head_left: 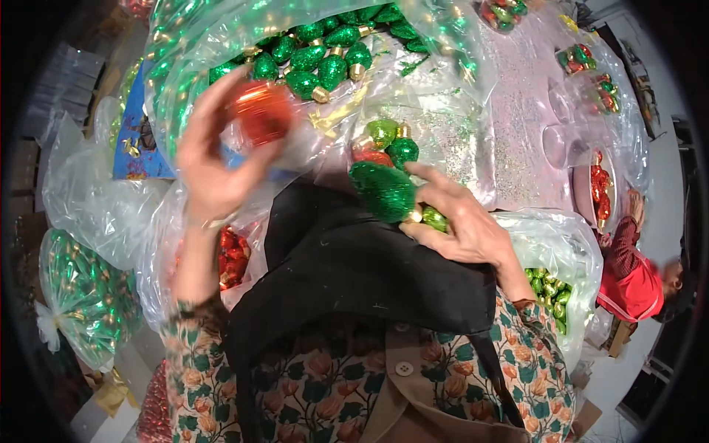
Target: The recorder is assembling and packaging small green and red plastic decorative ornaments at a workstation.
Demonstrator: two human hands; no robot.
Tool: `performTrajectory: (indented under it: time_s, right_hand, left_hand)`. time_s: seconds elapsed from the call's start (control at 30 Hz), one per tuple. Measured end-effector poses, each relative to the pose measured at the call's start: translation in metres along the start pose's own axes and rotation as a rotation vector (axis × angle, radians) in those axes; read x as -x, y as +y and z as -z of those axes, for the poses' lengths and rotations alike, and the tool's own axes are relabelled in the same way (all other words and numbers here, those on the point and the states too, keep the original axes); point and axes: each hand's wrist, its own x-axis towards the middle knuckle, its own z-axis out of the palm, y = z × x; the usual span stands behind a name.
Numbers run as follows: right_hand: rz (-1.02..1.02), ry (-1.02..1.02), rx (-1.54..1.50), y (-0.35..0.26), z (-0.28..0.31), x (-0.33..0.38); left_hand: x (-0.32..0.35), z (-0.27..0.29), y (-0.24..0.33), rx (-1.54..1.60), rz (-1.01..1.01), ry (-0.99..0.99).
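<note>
My left hand [214,162] is closed round a shiny red bulb ornament [263,112], both smeared by motion, above the table's left part. In my right hand [461,221] a green glitter bulb ornament [384,190] is pinched by its gold cap. A lime-green ornament [434,218] shows between the fingers of that same hand. Just beyond the right hand sit a lime ornament [381,133], a dark green glitter one [403,152] and a partly hidden red one [371,156]. Whether a clear container holds these I cannot tell.
Several green glitter ornaments [306,63] lie in an open plastic bag at the back. Red ornaments [233,257] are bagged at my left, lime ones [548,292] at my right. Clear containers with ornaments [602,188] line the right side. A person in red [631,284] works there.
</note>
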Motion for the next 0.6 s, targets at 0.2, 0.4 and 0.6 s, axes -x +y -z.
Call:
performTrajectory:
  time_s: [0.2, 0.4, 0.6]
  right_hand:
    - [0.063, -0.098, 0.046, 0.029, 0.014, 0.013]
    - [0.151, -0.178, 0.109, 0.046, 0.033, 0.013]
    - [0.217, -0.248, 0.05, 0.048, 0.035, 0.004]
  left_hand:
    - [-0.07, -0.098, 0.017, -0.153, -0.212, -0.818]
    - [-0.104, -0.156, 0.036, -0.607, -0.062, -1.554]
    - [-0.072, -0.191, -0.027, -0.504, -0.493, -1.299]
